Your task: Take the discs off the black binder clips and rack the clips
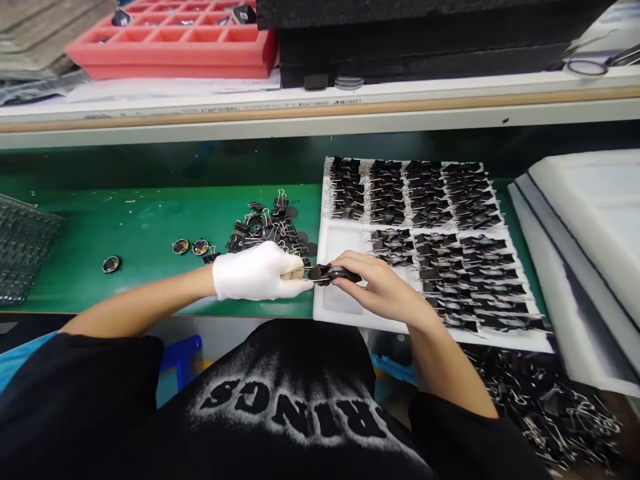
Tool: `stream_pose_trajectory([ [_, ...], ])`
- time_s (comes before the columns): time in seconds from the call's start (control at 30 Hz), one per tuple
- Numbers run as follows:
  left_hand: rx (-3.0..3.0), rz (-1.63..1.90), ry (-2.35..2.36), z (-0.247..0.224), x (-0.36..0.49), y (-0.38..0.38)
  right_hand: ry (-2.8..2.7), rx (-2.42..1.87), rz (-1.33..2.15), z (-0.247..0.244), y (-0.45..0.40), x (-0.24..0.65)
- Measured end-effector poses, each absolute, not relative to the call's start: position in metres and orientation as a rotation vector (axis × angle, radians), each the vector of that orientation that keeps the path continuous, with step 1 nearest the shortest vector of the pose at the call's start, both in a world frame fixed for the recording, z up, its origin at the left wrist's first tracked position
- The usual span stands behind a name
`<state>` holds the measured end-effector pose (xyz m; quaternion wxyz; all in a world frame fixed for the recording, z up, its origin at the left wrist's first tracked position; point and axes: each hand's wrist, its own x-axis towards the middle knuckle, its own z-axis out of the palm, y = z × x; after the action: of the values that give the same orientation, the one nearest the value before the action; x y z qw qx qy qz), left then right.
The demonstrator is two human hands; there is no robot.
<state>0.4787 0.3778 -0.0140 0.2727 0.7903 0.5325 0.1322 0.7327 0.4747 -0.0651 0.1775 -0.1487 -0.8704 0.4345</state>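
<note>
My left hand, in a white glove, pinches the wire handles of a black binder clip. My bare right hand grips a small dark part between thumb and fingers; its exact kind is hard to make out. Clip and part meet between the two hands, over the left edge of a white foam tray. Behind my left hand lies a heap of black binder clips. Rows of clipped dark parts fill much of the tray.
Several small round parts lie on the green bench. Clear plastic trays stand at far left, stacked white foam at right. Below right is a mass of binder clips. A shelf crosses above, carrying a red foam tray.
</note>
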Motion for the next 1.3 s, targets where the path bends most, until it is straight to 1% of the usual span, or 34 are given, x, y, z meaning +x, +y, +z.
stream_pose_trajectory([
  [0.17,2.213,0.2,1.399,-0.015,0.486,0.382,-2.513,-0.355,1.173,-0.065,0.472,0.739],
  [0.33,2.277,0.124,1.41,-0.014,0.494,0.388,-2.536,-0.377,1.11,-0.064,0.47,0.75],
  [0.5,2.449,0.068,1.378,-0.016,0.505,0.396,-2.579,-0.385,0.933,-0.062,0.466,0.765],
  [0.6,2.482,0.051,1.388,-0.016,0.511,0.401,-2.577,-0.394,0.693,-0.066,0.464,0.773],
  [0.67,2.356,0.089,1.429,-0.016,0.516,0.404,-2.535,-0.405,0.432,-0.071,0.463,0.777],
  [0.8,1.716,0.275,1.339,-0.021,0.535,0.409,-2.399,-0.381,-0.09,-0.085,0.462,0.784],
  [0.9,1.432,0.378,1.238,-0.027,0.55,0.413,-2.298,-0.455,-0.241,-0.097,0.457,0.792],
  [0.97,1.464,0.436,1.263,-0.032,0.556,0.415,-2.186,-0.659,-0.113,-0.103,0.451,0.8],
  [1.0,1.502,0.452,1.29,-0.033,0.558,0.416,-2.133,-0.775,0.052,-0.106,0.447,0.804],
  [1.07,1.563,0.465,1.34,-0.037,0.561,0.418,-2.028,-0.929,0.582,-0.11,0.439,0.81],
  [1.13,1.581,0.465,1.36,-0.041,0.563,0.419,-1.822,-0.965,1.171,-0.113,0.433,0.812],
  [1.17,1.586,0.458,1.362,-0.042,0.565,0.42,-1.682,-0.978,1.394,-0.114,0.431,0.811],
  [1.2,1.592,0.445,1.359,-0.043,0.566,0.421,-1.543,-1.001,1.542,-0.116,0.429,0.81],
  [1.23,1.604,0.422,1.35,-0.044,0.568,0.422,-1.42,-1.04,1.618,-0.118,0.427,0.808],
  [1.3,1.642,0.347,1.304,-0.045,0.57,0.424,-1.273,-1.122,1.636,-0.121,0.425,0.804],
])
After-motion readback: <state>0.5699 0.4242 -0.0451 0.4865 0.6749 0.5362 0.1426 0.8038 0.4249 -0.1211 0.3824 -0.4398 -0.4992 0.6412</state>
